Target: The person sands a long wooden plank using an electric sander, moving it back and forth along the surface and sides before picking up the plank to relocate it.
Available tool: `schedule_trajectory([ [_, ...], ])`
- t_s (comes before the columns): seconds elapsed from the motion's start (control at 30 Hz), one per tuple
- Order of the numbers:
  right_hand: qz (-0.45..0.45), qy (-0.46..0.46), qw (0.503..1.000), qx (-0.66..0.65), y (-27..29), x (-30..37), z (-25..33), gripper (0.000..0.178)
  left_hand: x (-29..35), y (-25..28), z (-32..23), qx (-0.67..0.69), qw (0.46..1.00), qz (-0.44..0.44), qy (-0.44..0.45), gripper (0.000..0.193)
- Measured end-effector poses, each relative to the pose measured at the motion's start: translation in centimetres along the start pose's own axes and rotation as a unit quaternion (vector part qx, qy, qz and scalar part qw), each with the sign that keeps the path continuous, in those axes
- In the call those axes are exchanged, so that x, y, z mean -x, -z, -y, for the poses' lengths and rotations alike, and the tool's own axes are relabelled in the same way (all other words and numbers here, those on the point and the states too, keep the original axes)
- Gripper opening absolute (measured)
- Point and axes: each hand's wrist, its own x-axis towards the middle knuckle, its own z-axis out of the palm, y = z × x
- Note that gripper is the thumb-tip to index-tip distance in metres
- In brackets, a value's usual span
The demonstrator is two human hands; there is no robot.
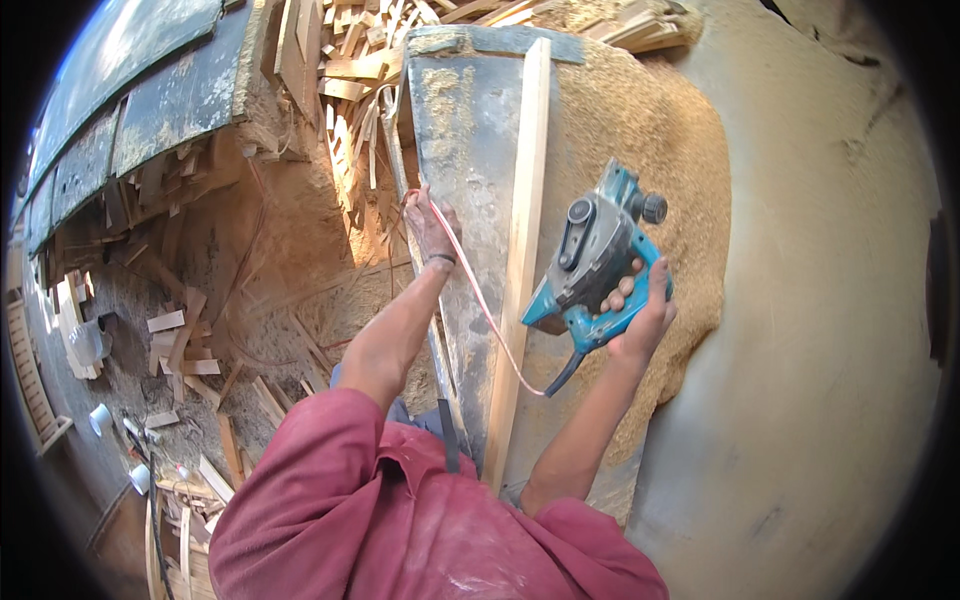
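My right hand (pixel 642 318) is wrapped round the blue handle of an electric hand planer (pixel 590 245), held tilted over the right part of the workbench. Its dark cord sleeve joins a thin red-and-white power cord (pixel 480 295), which loops across the bench to my left hand (pixel 432 225). My left fingers are closed on the cord at the bench's left edge. Between my hands, a long pale wooden strip (pixel 525 210) lies lengthwise on the grey, worn workbench (pixel 445 150). The planer's underside is turned mostly out of sight.
Sawdust and shavings (pixel 690 130) heap along the bench's right side, against a pale wall (pixel 810 250). Offcuts (pixel 360 70) pile up beyond the bench at left. More scraps (pixel 185 340) litter the floor, below a dark, weathered tabletop (pixel 170 110) at the upper left.
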Motion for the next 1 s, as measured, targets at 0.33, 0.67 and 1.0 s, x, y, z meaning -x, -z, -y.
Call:
schedule_trajectory([
  [0.33,-0.183,-0.048,0.982,-0.01,22.5,17.9,-4.0,0.041,15.1,20.9,12.1,-0.154,0.857,0.475,-0.13,0.025],
  [0.67,-0.274,-0.088,0.958,-0.004,41.1,33.4,-11.4,0.04,32.5,36.3,15.8,-0.251,0.727,0.638,-0.039,0.033],
  [1.0,-0.257,-0.092,0.959,0.072,51.6,40.8,-19.9,0.039,40.1,36.0,10.9,-0.253,0.606,0.741,-0.145,0.041],
])
